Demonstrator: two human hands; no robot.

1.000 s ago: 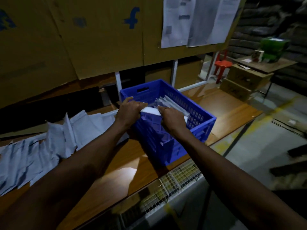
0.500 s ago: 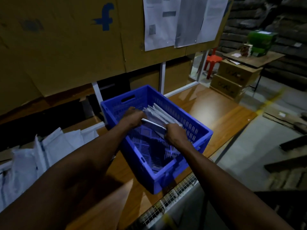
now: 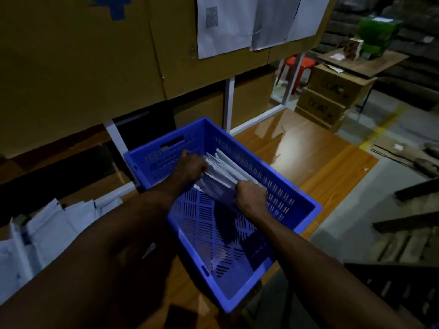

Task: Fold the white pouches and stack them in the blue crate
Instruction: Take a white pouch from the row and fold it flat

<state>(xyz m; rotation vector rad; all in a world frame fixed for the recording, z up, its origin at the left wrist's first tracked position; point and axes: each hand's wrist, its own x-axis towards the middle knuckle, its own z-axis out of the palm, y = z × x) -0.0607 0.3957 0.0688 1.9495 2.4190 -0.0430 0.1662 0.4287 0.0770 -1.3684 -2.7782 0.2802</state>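
Both hands, left (image 3: 191, 167) and right (image 3: 251, 195), grip folded white pouches (image 3: 221, 176) inside the blue crate (image 3: 306, 207).

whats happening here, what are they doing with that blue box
A person is reaching into a blue crate on a wooden table. The left hand and right hand each hold an end of a folded white pouch, setting it against other pouches stacked at the crate's far end. The near part of the crate holds nothing. A pile of unfolded pouches waits on the table to the left.
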